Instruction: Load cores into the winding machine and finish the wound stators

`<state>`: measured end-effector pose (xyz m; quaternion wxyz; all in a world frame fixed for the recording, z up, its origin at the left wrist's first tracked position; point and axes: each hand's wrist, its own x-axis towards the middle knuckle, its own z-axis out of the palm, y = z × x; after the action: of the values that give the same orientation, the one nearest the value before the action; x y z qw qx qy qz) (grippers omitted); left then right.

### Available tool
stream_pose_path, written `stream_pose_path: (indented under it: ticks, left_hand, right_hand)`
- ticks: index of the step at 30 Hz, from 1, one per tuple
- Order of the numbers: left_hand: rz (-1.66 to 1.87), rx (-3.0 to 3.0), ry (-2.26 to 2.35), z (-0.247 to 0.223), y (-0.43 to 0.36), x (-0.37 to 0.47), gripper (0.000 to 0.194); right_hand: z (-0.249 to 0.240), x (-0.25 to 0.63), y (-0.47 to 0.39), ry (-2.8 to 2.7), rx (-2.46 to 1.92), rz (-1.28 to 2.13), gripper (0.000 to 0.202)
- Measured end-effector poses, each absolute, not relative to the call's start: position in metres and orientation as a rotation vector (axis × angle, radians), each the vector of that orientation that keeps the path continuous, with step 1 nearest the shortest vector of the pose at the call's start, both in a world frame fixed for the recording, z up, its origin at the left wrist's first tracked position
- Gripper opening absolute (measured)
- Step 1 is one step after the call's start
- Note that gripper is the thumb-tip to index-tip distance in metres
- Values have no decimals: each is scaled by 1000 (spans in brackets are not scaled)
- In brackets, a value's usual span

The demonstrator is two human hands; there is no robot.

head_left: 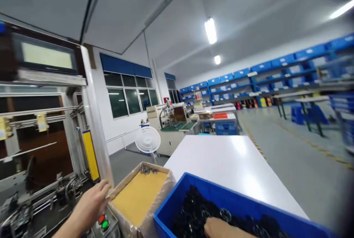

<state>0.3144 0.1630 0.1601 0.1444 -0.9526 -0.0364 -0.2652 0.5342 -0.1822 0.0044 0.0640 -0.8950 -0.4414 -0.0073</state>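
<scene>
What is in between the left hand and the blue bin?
An open box with a yellow sheet in it sits between the left hand and blue bin, in the head view.

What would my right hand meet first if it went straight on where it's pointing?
Probably the black parts heaped in the blue bin, just ahead of your right hand; exact depth is unclear.

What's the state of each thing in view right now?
Left hand, beside the cardboard box, contact unclear.
Right hand, among black parts, fingertips hidden.
Blue bin, open, holding the black parts.
Cardboard box, open, yellow sheet inside.
Machine screen, lit.
White fan, upright, spinning unclear.
Ceiling lights, on.
Green button, pressed or not unclear.
</scene>
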Motion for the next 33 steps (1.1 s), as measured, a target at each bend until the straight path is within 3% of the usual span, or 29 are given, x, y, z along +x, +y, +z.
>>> stream_pose_path:
  ticks: [3, 7, 16, 25, 33]
  left_hand:
    - [-474, -2807, -106, 144, 147, 381, 17]
    - [-208, -2928, -164, 116, 141, 479, 30]
    - [-225, -3049, -288, 48, 136, 625, 34]
    - [-359, -3142, -501, 31, 132, 664, 36]
    - [-365, -3285, -348, 91, 120, 619, 28]
  right_hand:
    - [-3, 544, -185, -1322, -2845, 253, 29]
    - [-10, 552, -186, -1383, -2908, 519, 45]
    - [2, 549, -193, -1533, -2828, 524, 34]
    - [4, 550, -194, -1558, -2722, 455, 26]
    - [-3, 557, -197, -1349, -2589, 293, 17]
